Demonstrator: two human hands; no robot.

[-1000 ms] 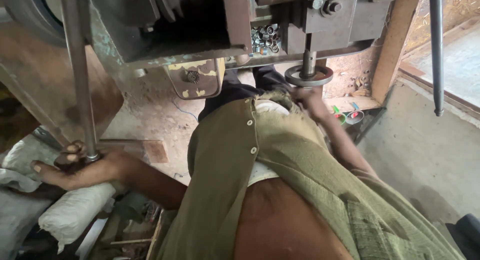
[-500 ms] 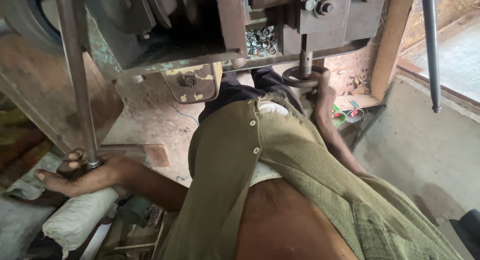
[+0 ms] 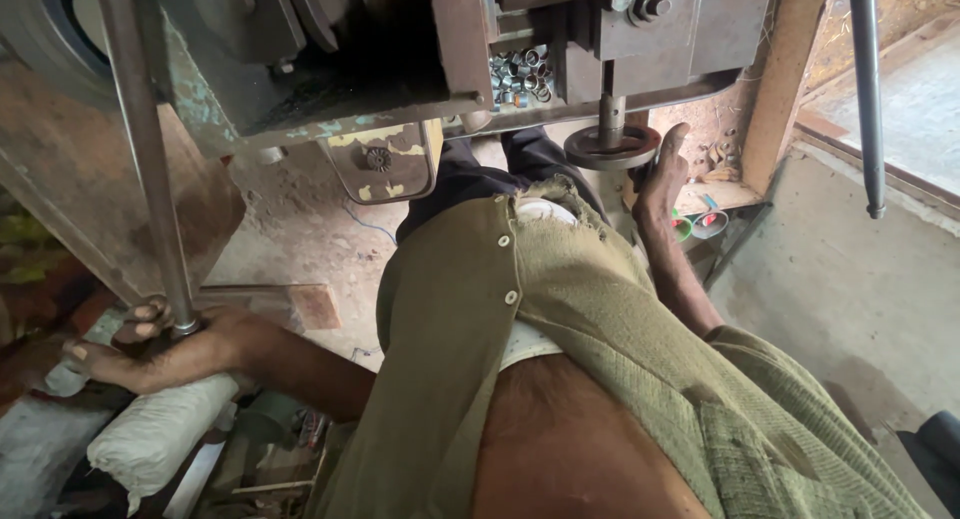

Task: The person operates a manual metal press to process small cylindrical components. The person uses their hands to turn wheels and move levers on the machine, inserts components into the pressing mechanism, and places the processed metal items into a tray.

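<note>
My left hand [image 3: 165, 344] grips the lower end of a long steel lever rod [image 3: 140, 149] at the left, beside a heavy metal press machine [image 3: 380, 49]. My right hand [image 3: 665, 174] rests against the rim of a round dark handwheel [image 3: 612, 147] on a vertical shaft under the machine. Its fingers curl on the wheel's right edge. A green knitted open shirt [image 3: 560, 319] covers my torso in the middle of the view.
Several small metal rings [image 3: 520, 74] lie in a recess of the machine. A white cloth-wrapped bundle [image 3: 165, 429] sits below my left hand. A thin vertical steel bar [image 3: 866, 99] hangs at the right, over a concrete wall [image 3: 860, 279]. A wooden post [image 3: 780, 79] stands beside the handwheel.
My right hand has slid up along the right side of the handwheel. My left hand stays on the lever rod. The view has tilted slightly.
</note>
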